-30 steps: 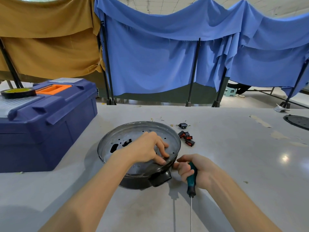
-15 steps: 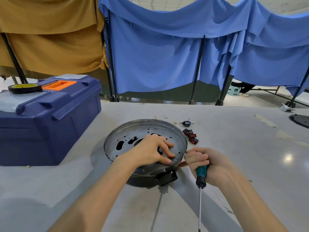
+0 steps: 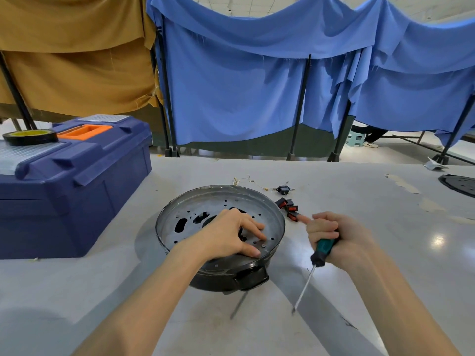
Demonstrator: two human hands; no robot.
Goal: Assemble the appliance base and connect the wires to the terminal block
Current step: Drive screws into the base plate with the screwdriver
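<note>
Nearest the camera, two bare forearms reach in from 6 o'clock over the pale table; the right hand is closed in a fist around the green handle of a screwdriver, whose thin shaft slants down toward 7 o'clock with its tip at or just above the table, which of the two cannot be told; one finger of that hand points out toward 11 o'clock, its tip just beside a small cluster of red-and-black switches. At 9 o'clock from the screwdriver sits the appliance base, a round, shallow metal pan with a perforated floor and a black handle on its near rim, resting on the table at the centre of view; the left hand lies inside it, fingers spread and loosely curled, fingertips pressing on the floor of the pan near a dark opening, holding nothing that can be made out. Beyond the pan, at 1 o'clock, a small black socket part lies beside thin loose wires. At 9 o'clock stands a blue toolbox with an orange handle, a roll of tape on its lid. At 3 o'clock, on the table's far right edge, lies a dark round plate. Farthest off hang blue curtains and a mustard one.
</note>
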